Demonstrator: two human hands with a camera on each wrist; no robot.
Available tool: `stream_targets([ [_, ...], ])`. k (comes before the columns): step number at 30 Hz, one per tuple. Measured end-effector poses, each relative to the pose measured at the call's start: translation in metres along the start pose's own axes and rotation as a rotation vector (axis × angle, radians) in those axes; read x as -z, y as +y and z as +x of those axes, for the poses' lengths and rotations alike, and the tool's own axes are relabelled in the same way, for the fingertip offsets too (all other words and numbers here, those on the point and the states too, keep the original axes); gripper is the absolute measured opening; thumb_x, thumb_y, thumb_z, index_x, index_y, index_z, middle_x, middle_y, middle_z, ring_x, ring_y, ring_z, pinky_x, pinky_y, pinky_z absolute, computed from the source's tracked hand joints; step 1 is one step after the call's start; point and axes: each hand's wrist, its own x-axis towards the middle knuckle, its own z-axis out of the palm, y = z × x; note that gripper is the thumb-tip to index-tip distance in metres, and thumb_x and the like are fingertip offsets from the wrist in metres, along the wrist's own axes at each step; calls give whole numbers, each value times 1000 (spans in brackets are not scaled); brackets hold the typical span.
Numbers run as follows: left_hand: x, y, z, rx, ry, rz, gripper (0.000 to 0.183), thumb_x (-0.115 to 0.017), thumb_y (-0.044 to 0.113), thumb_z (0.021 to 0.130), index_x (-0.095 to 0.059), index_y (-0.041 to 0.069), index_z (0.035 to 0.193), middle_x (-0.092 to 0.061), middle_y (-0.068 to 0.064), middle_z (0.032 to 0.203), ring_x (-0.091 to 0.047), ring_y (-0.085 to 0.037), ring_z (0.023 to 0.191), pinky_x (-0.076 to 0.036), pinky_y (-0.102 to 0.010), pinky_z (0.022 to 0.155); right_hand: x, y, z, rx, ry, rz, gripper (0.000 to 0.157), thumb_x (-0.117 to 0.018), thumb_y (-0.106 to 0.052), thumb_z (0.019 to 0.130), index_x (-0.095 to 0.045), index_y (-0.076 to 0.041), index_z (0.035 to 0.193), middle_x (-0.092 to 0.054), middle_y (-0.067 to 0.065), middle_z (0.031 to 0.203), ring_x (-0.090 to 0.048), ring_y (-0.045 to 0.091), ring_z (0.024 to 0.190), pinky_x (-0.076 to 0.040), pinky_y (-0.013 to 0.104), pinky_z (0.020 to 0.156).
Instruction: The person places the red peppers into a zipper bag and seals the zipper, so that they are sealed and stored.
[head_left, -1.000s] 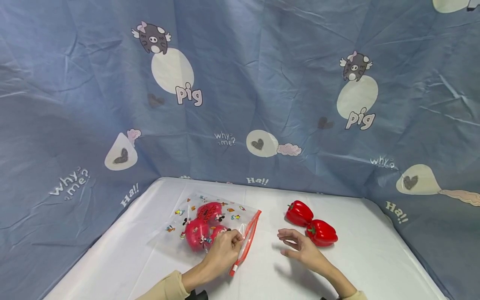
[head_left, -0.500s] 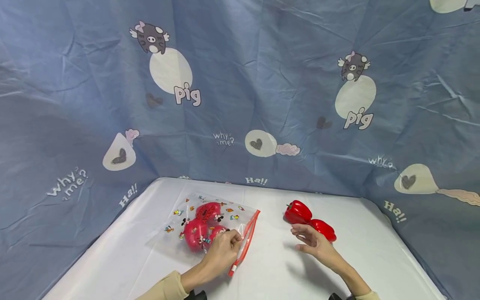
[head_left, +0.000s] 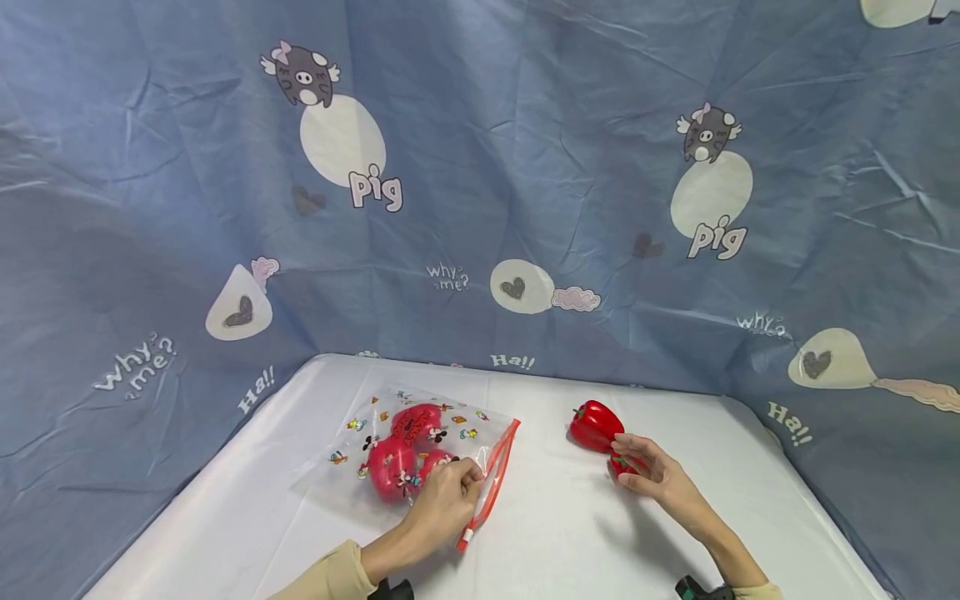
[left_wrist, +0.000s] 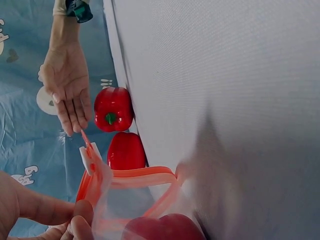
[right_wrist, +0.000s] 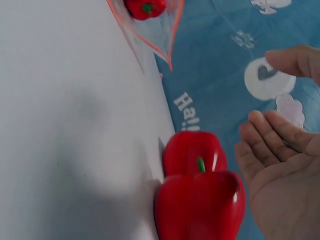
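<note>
Left hand: the left hand (head_left: 442,500) pinches the near part of the bag's edge, thumb and fingertips together on the film beside the red zip strip (head_left: 491,502).
Bag: the clear printed bag (head_left: 465,427) lies flat, mostly beyond and to the left of the left hand; its mouth faces the right hand, and the left wrist view shows the two red edges parted.
Slider: the white slider (head_left: 468,534) sits near the end of the strip closest to the person, just right of the left hand.
Bag contents: three red rounded things (head_left: 392,469) lie inside, beyond and left of the left hand — one shows a green stem in the right wrist view.
Right hand: the right hand (head_left: 663,479) hovers above the nearer pepper, thumb and fingers spread apart; the right wrist view shows a gap between palm and fruit.
Nearer pepper: the nearer red pepper (head_left: 621,469) rests below the right hand, partly hidden by it in the head view.
Farther pepper: the farther red pepper (head_left: 597,427) lies beyond and left of the right hand, close beside its neighbour — green stem towards the left.
Surroundings: a white table (head_left: 540,542) lies beneath both hands; a blue printed cloth (head_left: 465,208) hangs beyond them.
</note>
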Motion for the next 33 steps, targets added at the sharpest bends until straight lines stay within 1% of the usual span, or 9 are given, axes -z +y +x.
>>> stream_targets([
  [5,0,0,0,-6,5,3,9,-58,0,84,-66,3,83,-57,6,66,-47,-1,59,-41,-19,55,11,5,-3,-14,37,-7,55,-58,-8,93,-36,-1,143,-37,30,143,-47,3,128,-43,14,97],
  [9,0,0,-1,-13,6,-5,9,-58,-1,84,-66,4,82,-57,6,66,-46,-1,59,-40,-19,55,18,8,-5,-16,63,-15,54,-57,-8,94,-35,-2,143,-39,29,143,-47,-2,126,-42,13,96],
  [11,0,0,-1,-11,4,-8,9,-58,-1,84,-65,4,82,-57,6,66,-46,-1,59,-40,-19,54,21,10,-5,-12,79,-24,54,-57,-9,94,-36,-3,143,-43,22,142,-46,-4,126,-41,11,96],
  [16,0,0,0,-9,6,2,9,-58,-1,84,-66,3,82,-57,6,65,-46,-1,60,-40,-19,55,29,16,-5,-9,114,-37,52,-56,-9,95,-37,-6,143,-49,-4,137,-44,-7,126,-38,9,97],
  [19,0,0,0,-9,6,4,9,-58,0,84,-66,3,82,-57,6,65,-47,-1,60,-40,-19,55,33,21,-6,-21,128,-35,53,-57,-11,95,-37,-7,143,-48,-10,136,-43,-8,125,-38,9,96],
  [23,0,0,0,1,1,9,10,-57,1,85,-66,4,83,-56,7,66,-47,-1,60,-41,-19,55,38,28,-7,-9,139,-27,59,-60,-9,93,-33,-3,145,-46,-4,139,-42,-9,127,-36,7,98],
  [28,-1,0,-1,7,-1,21,9,-58,3,85,-66,6,82,-56,9,66,-47,-1,61,-41,-19,56,44,38,-9,23,146,-28,64,-61,-6,92,-28,2,146,-40,15,145,-37,-12,129,-31,4,100],
  [31,-1,-1,-1,2,4,28,9,-58,3,85,-66,6,81,-55,9,66,-47,-1,61,-41,-19,57,46,41,-9,13,154,-29,65,-61,-6,92,-27,2,146,-40,14,145,-37,-14,129,-30,4,100],
  [33,-2,-1,-1,0,8,28,9,-57,3,85,-66,6,81,-55,9,66,-47,-1,61,-41,-19,57,47,44,-10,5,157,-33,64,-60,-7,92,-27,3,146,-42,9,144,-37,-15,128,-30,3,99],
])
